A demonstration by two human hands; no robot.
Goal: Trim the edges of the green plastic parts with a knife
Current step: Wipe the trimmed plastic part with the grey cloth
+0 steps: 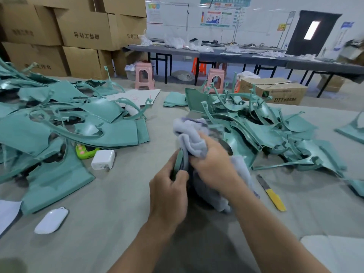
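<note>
Only 1 view here, the head camera, so it's quick. The left hand (169,192) has its fingers curled around the edge of a curved green plastic part (178,161), held up just above the grey cloth-covered surface (118,213). The right hand (211,164) is bunched tight around a crumpled pale lavender rag (194,138), pressed against that same part, so my guess is it's wiping, not cutting.

What the next move hinges on: the yellow-handled utility knife (270,192) lies flat on the surface to the right of the right hand, near it but not touching. Its long axis runs diagonally, grey blade pointing away and left, yellow handle toward the person. The right hand is clearly nearer, but it would have to let go of the rag first. More green parts sit in 2 heaps, left (65,123) and right (266,133).
</note>
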